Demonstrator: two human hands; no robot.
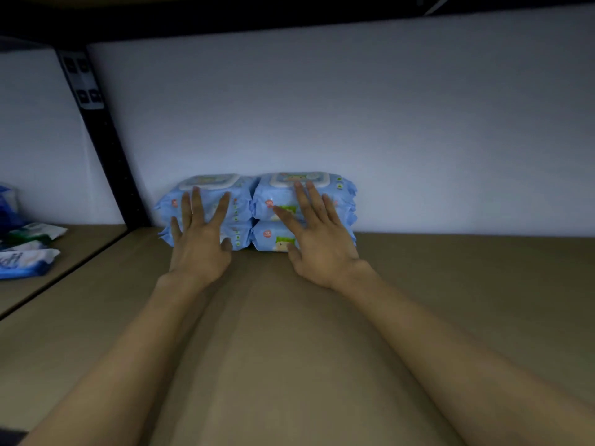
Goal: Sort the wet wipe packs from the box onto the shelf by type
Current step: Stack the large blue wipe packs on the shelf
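Two stacks of light blue wet wipe packs stand side by side against the white back wall on the brown shelf board [450,284]. My left hand [201,239] lies flat with spread, straight fingers against the front of the left stack [241,197]. My right hand [317,235] presses the same way on the right stack [341,191]. Each stack is two packs high, with white lids on top. The box is out of view.
A black shelf upright [106,140] rises at the left. Beyond it, in the neighbouring bay, lie other wipe packs: a blue-and-white one [25,262] and a green-and-white one [38,231]. The board stretches bare to the right of the stacks.
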